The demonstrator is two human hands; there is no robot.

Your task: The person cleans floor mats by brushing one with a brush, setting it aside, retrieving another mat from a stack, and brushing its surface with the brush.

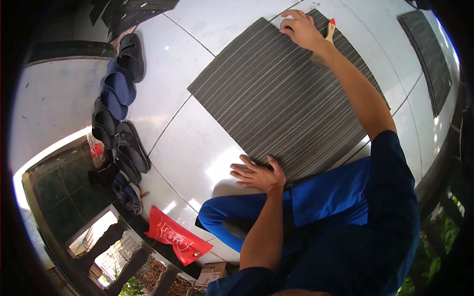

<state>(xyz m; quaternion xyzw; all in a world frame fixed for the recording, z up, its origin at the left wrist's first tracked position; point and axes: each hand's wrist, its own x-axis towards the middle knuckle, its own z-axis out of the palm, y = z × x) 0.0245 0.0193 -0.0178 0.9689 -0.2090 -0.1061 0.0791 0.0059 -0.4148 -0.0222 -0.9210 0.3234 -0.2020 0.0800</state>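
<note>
A grey striped mat (pixel 276 89) lies on the tiled floor in front of me. My left hand (pixel 260 176) rests at its near left edge, fingers spread, partly on the mat and partly over the tile. At the far edge, my right hand (pixel 302 30) is bent over the mat's border, with thumb and forefinger curved and a gap between them. Under my right forearm lies a paintbrush (pixel 331 32) with a pale wooden handle and a red tip. The forearm hides part of the brush.
Several dark sandals and slippers (pixel 118 89) line the left side. A red bag (pixel 177 237) lies near my left knee, with a small cardboard box (pixel 211 274) below it. A plastic bottle (pixel 95 150) stands at the left. Another dark mat (pixel 427 59) is at the right.
</note>
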